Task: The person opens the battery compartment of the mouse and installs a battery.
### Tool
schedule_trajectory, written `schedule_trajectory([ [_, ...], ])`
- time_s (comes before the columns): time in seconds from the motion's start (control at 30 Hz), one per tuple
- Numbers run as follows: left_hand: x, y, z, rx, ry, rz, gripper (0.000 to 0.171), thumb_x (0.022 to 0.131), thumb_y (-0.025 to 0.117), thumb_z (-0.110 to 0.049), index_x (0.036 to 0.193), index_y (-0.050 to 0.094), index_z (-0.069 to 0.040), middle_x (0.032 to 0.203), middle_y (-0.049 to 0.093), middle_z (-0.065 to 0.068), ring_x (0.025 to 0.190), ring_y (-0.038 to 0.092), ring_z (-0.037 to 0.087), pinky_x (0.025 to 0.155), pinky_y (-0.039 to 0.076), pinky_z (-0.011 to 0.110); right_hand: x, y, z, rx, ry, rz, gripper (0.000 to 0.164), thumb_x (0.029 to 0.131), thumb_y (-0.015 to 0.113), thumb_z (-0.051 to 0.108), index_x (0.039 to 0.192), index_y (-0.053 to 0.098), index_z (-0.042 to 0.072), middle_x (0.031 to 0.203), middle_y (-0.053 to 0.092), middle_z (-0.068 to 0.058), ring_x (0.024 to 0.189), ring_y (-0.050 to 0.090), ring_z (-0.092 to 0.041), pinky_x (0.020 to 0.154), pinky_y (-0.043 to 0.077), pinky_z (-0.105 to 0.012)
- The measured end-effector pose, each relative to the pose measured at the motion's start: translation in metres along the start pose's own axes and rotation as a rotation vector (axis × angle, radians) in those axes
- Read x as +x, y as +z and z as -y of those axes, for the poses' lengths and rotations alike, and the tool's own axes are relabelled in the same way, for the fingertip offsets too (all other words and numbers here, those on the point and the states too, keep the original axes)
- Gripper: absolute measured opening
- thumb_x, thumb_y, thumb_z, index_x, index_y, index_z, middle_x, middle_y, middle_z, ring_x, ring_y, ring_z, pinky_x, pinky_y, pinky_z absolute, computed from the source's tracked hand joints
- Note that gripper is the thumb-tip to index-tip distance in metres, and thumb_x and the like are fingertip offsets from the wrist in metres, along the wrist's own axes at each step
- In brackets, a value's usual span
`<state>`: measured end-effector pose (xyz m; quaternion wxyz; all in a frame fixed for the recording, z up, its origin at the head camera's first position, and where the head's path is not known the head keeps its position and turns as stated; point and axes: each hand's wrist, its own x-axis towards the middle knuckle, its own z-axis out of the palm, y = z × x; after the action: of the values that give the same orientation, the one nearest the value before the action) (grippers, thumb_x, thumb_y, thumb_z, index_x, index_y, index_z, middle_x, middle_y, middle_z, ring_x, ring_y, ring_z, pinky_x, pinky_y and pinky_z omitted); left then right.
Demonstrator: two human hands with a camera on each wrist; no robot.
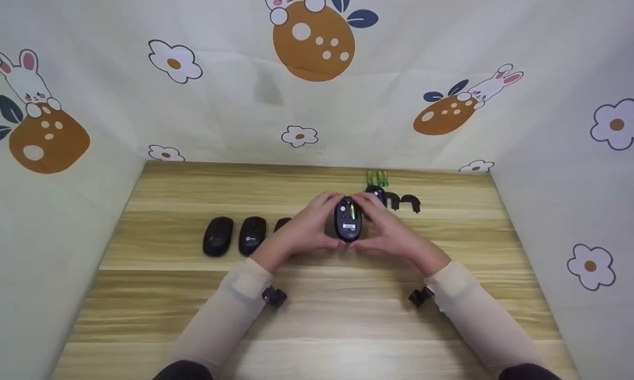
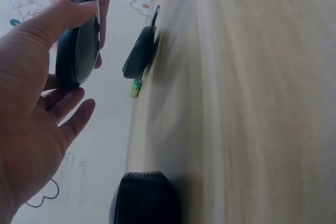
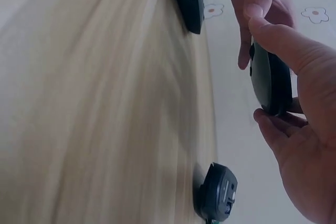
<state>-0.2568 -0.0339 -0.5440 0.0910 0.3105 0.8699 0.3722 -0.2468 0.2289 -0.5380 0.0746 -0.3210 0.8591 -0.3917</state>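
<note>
Two pale sleeves enter from the lower left and lower right of the head view, nearest the camera. Slightly right of the frame's centre, a black mouse is held underside up, a yellow-green battery visible in its slot. The left hand grips one long side and the right hand the other, thumbs toward the bottom of the frame; both wrist views show the mouse raised off the worktop. Just beyond the right hand, a second mouse is partly hidden by the fingers; to its right lie two black curved covers, and above it, near the worktop's far edge, green batteries. Left of centre, three dark mice form a row, the rightmost partly covered by the left hand. A pale cloth printed with rabbits, orange fruit and flowers fills the upper frame and both sides.
</note>
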Motion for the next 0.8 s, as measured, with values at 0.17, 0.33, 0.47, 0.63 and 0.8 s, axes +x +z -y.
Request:
schedule_trajectory([
  [0.17, 0.011, -0.002, 0.001, -0.027, -0.023, 0.018, 0.113, 0.083, 0.097, -0.019, 0.173, 0.031, -0.007, 0.176, 0.034, 0.013, 0.161, 0.037, 0.032, 0.133, 0.032, 0.046, 0.007, -0.008, -0.009, -0.015, 0.013, 0.015, 0.108, 0.085, 0.097, 0.014, 0.171, 0.033, 0.0, 0.171, 0.035, -0.013, 0.156, 0.042, -0.035, 0.127, 0.041, -0.05],
  [0.33, 0.022, -0.002, 0.006, -0.02, -0.001, 0.013, 0.11, 0.083, 0.095, -0.015, 0.172, 0.033, -0.005, 0.175, 0.036, 0.014, 0.159, 0.04, 0.032, 0.132, 0.032, 0.044, 0.015, -0.012, -0.018, -0.074, 0.016, 0.001, 0.106, 0.083, 0.099, 0.018, 0.168, 0.039, 0.0, 0.168, 0.04, -0.017, 0.156, 0.042, -0.036, 0.13, 0.036, -0.052],
  [0.47, 0.03, -0.002, 0.01, -0.018, 0.021, 0.004, 0.107, 0.082, 0.095, -0.013, 0.171, 0.036, -0.006, 0.171, 0.042, 0.014, 0.156, 0.045, 0.031, 0.131, 0.035, 0.043, 0.021, -0.014, -0.024, -0.087, 0.042, -0.008, 0.106, 0.082, 0.1, 0.022, 0.168, 0.042, 0.001, 0.168, 0.043, -0.018, 0.154, 0.044, -0.036, 0.13, 0.037, -0.053],
  [0.63, 0.04, -0.003, 0.013, -0.006, 0.011, 0.006, 0.107, 0.082, 0.093, -0.011, 0.172, 0.036, -0.008, 0.172, 0.042, 0.014, 0.156, 0.045, 0.032, 0.131, 0.035, 0.044, 0.029, -0.016, -0.031, -0.097, 0.069, -0.015, 0.106, 0.081, 0.099, 0.017, 0.168, 0.042, 0.002, 0.168, 0.044, -0.019, 0.154, 0.044, -0.039, 0.129, 0.037, -0.056],
  [0.8, 0.048, -0.001, 0.016, 0.006, 0.009, 0.005, 0.106, 0.083, 0.091, -0.008, 0.171, 0.034, -0.004, 0.171, 0.042, 0.018, 0.155, 0.046, 0.035, 0.131, 0.036, 0.044, 0.035, -0.018, -0.04, -0.113, 0.1, -0.019, 0.104, 0.081, 0.101, 0.021, 0.166, 0.045, 0.003, 0.166, 0.046, -0.017, 0.154, 0.042, -0.036, 0.13, 0.034, -0.053],
])
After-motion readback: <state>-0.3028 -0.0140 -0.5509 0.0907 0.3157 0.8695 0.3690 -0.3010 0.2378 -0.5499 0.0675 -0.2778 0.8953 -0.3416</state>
